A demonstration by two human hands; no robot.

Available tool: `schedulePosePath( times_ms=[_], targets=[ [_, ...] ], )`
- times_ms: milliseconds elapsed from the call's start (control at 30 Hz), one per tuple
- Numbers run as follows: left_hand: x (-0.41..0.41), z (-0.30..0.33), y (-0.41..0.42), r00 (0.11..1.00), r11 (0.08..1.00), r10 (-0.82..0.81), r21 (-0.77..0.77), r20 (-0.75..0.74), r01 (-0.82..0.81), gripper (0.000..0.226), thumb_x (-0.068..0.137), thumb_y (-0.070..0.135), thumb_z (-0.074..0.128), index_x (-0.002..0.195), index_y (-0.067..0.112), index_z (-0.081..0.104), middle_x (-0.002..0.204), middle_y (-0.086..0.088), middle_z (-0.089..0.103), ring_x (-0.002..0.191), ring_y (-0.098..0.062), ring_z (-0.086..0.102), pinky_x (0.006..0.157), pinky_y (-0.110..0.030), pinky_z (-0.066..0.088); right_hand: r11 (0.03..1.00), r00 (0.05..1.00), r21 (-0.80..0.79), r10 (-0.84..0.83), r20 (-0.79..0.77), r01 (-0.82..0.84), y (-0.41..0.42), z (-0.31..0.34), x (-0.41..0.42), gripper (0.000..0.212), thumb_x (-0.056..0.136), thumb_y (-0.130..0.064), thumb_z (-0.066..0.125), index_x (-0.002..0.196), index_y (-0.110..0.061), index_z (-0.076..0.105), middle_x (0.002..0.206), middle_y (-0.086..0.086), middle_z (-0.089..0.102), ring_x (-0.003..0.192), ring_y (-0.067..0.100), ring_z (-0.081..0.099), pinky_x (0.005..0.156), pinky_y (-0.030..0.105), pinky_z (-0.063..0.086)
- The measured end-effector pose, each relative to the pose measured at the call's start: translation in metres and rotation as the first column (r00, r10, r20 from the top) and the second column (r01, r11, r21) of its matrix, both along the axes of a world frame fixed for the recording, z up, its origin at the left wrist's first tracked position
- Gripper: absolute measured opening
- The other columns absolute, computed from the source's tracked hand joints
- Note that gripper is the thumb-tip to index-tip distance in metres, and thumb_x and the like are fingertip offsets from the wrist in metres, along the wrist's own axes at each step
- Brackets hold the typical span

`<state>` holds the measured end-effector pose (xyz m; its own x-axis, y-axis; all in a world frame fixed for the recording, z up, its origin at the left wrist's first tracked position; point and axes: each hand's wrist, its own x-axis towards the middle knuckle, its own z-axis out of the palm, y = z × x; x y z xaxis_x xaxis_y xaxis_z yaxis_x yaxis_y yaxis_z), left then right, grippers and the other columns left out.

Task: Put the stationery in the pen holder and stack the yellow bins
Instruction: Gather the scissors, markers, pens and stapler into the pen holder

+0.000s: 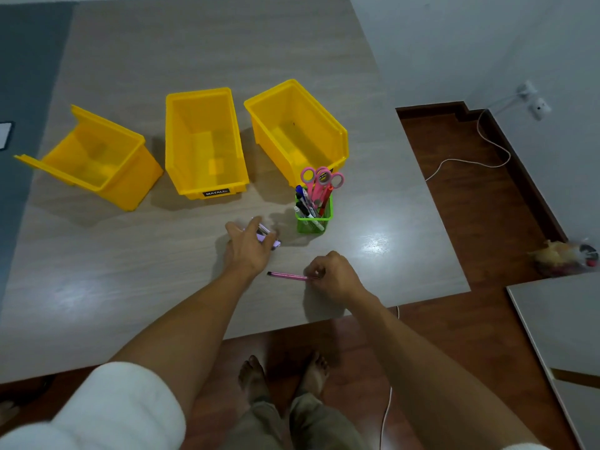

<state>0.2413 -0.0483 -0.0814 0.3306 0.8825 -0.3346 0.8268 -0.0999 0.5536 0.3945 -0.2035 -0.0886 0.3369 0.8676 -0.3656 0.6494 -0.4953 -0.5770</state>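
Grey worktop beside wood flooring: a person's right hand pinches a pink pen lying flat — light, stiff, best taken mid-barrel. Left hand curls loosely over a small lilac item, mostly hidden, grip unclear. Green pen holder stands nearby; three yellow bins sit unstacked.

Both forearms are bare from sleeve to wrist. Left hand and right hand: no gloves, rings or watch visible. Sleeves: white, thick, rolled above the elbow. Trousers: olive-grey. Feet: bare.
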Motion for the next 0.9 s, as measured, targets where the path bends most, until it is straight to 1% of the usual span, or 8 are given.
schedulePosePath(
  times_ms=[100, 300, 433, 500, 567, 667, 767, 900],
  targets=[
    [0.003, -0.002, 0.002, 0.999, 0.999, 0.039, 0.021, 0.021, -0.04, 0.037, 0.092, 0.044, 0.067, 0.119, 0.02, 0.06, 0.128, -0.014, 0.034, 0.095, -0.039, 0.061, 0.089, -0.043, 0.054, 0.997, 0.995, 0.019, 0.08, 0.055, -0.081, -0.001, -0.002, -0.002, 0.016, 0.086, -0.018, 0.075, 0.1, -0.022, 0.081, 0.098, 0.004, 0.066, 0.089, 0.022, 0.061, 0.076, 0.035, 0.054],
    [0.005, 0.007, 0.006, 0.988, 0.988, 0.154, -0.025, 0.029, -0.153, 0.009, 0.096, 0.023, 0.061, 0.103, 0.018, 0.059, 0.123, -0.016, 0.04, 0.086, -0.04, 0.062, 0.082, -0.039, 0.052, 0.996, 0.998, 0.061, 0.069, -0.004, -0.068, -0.008, 0.02, 0.002, 0.011, 0.09, -0.009, 0.066, 0.095, -0.015, 0.073, 0.095, 0.002, 0.067, 0.084, 0.019, 0.059, 0.07, 0.032, 0.05],
    [0.005, 0.013, 0.007, 0.979, 0.98, 0.197, -0.042, 0.05, -0.195, 0.006, 0.097, 0.015, 0.058, 0.102, 0.015, 0.056, 0.123, -0.018, 0.04, 0.077, -0.037, 0.059, 0.077, -0.04, 0.053, 0.979, 0.989, 0.154, -0.12, -0.085, 0.132, -0.016, 0.047, 0.01, 0.005, 0.093, -0.015, 0.064, 0.098, -0.014, 0.065, 0.091, 0.001, 0.067, 0.077, 0.016, 0.062, 0.067, 0.031, 0.055],
    [0.009, 0.02, 0.004, 0.969, 0.975, 0.222, -0.055, 0.108, -0.217, 0.02, 0.094, 0.011, 0.061, 0.112, 0.015, 0.054, 0.122, -0.015, 0.038, 0.067, -0.027, 0.055, 0.069, -0.033, 0.049, 0.936, 0.953, 0.209, -0.251, -0.17, 0.284, -0.015, 0.065, 0.013, 0.01, 0.095, -0.016, 0.063, 0.105, -0.016, 0.062, 0.088, -0.001, 0.066, 0.069, 0.016, 0.064, 0.06, 0.03, 0.056],
    [0.012, 0.029, 0.003, 0.95, 0.972, 0.235, -0.058, 0.205, -0.228, 0.043, 0.09, 0.012, 0.068, 0.128, 0.017, 0.048, 0.121, -0.012, 0.039, 0.071, -0.027, 0.055, 0.073, -0.029, 0.045, 0.882, 0.922, 0.283, -0.328, -0.204, 0.377, -0.008, 0.079, 0.018, 0.015, 0.096, -0.014, 0.061, 0.11, -0.019, 0.058, 0.086, -0.004, 0.063, 0.062, 0.016, 0.064, 0.056, 0.032, 0.056],
    [0.016, 0.042, 0.005, 0.887, 0.966, 0.257, -0.072, 0.384, -0.249, 0.067, 0.082, 0.018, 0.076, 0.141, 0.016, 0.043, 0.125, -0.01, 0.056, 0.097, -0.03, 0.065, 0.085, -0.034, 0.05, 0.786, 0.876, 0.393, -0.396, -0.273, 0.478, 0.011, 0.097, 0.03, 0.009, 0.095, -0.013, 0.062, 0.102, -0.015, 0.056, 0.085, -0.002, 0.066, 0.066, 0.015, 0.069, 0.061, 0.032, 0.058],
    [0.02, 0.064, -0.001, 0.825, 0.973, 0.186, 0.014, 0.534, -0.229, 0.056, 0.082, 0.017, 0.075, 0.134, 0.011, 0.055, 0.121, -0.008, 0.06, 0.106, -0.026, 0.066, 0.091, -0.038, 0.056, 0.716, 0.869, 0.494, -0.376, -0.322, 0.493, 0.034, 0.11, 0.041, 0.009, 0.096, -0.023, 0.063, 0.097, -0.015, 0.06, 0.083, 0.003, 0.07, 0.078, 0.021, 0.072, 0.067, 0.036, 0.06],
    [0.027, 0.104, -0.011, 0.758, 0.937, -0.071, 0.305, 0.648, -0.173, 0.047, 0.082, 0.021, 0.076, 0.126, 0.014, 0.06, 0.117, 0.0, 0.053, 0.104, -0.021, 0.062, 0.085, -0.031, 0.056, 0.701, 0.907, 0.574, -0.321, -0.274, 0.422, 0.053, 0.12, 0.043, 0.009, 0.097, -0.022, 0.065, 0.1, -0.013, 0.064, 0.087, 0.0, 0.071, 0.077, 0.007, 0.069, 0.065, 0.021, 0.056]
  ],
)
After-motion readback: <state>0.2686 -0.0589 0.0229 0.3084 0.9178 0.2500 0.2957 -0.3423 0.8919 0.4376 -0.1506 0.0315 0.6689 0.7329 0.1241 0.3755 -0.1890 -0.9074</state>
